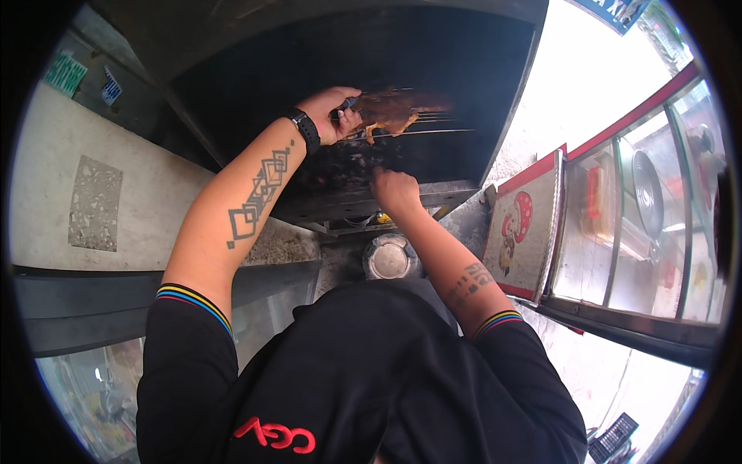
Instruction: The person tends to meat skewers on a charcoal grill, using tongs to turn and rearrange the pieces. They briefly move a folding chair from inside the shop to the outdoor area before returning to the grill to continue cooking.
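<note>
My left hand (333, 115), a black watch on its wrist, reaches inside a dark metal grill (359, 55). Its fingers curl around a small dark object (348, 104) whose kind is hard to make out. Just right of those fingers, browned pieces of meat (400, 116) lie among thin metal rods (432, 132), partly blurred by smoke. Below the meat is a dark bed of charcoal (348, 165) with pale ash. My right hand (397, 188) is curled at the grill's front edge, over the coals' near side; whatever its fingers may hold is hidden.
A pale counter (156, 203) borders the grill on the left. Under its front sits a round metal canister (389, 259), near a yellow fitting (384, 217). To the right stands a glass display case (626, 214) with a metal pan (648, 194) inside and a red-edged panel (516, 232).
</note>
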### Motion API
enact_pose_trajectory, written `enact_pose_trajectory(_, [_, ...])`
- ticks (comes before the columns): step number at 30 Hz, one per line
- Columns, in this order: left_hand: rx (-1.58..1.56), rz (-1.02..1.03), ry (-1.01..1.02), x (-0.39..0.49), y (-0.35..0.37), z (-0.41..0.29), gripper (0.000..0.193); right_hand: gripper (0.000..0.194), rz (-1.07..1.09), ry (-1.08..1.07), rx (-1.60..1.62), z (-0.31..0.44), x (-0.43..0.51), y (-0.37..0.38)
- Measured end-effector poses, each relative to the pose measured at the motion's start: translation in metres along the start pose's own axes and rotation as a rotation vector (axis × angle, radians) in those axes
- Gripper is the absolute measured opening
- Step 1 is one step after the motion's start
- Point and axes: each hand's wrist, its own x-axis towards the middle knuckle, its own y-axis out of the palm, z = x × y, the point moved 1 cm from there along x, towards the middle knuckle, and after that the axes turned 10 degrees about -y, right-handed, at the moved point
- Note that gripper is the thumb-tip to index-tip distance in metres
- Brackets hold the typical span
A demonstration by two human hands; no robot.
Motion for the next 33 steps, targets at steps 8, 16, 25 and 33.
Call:
enact_pose_trajectory(8, [-0.055,0.135,-0.032,0.007,-0.008,-0.003,0.030,0.027,-0.033,0.127,-0.029,-0.041,-0.042,-0.074])
enact_pose_trajectory(16, [-0.052,0.059,0.012,0.007,-0.006,0.002,0.043,0.028,0.232,0.259,-0.108,-0.086,-0.063,-0.119])
enact_pose_trajectory(25, [-0.070,0.110,-0.014,0.003,-0.009,-0.002,0.036,0.030,0.238,0.171,0.003,-0.076,-0.060,-0.108])
enact_pose_trajectory(33, [-0.086,0.122,-0.036,0.006,-0.009,-0.005,0.034,0.036,0.012,0.281,-0.055,-0.093,-0.031,-0.049])
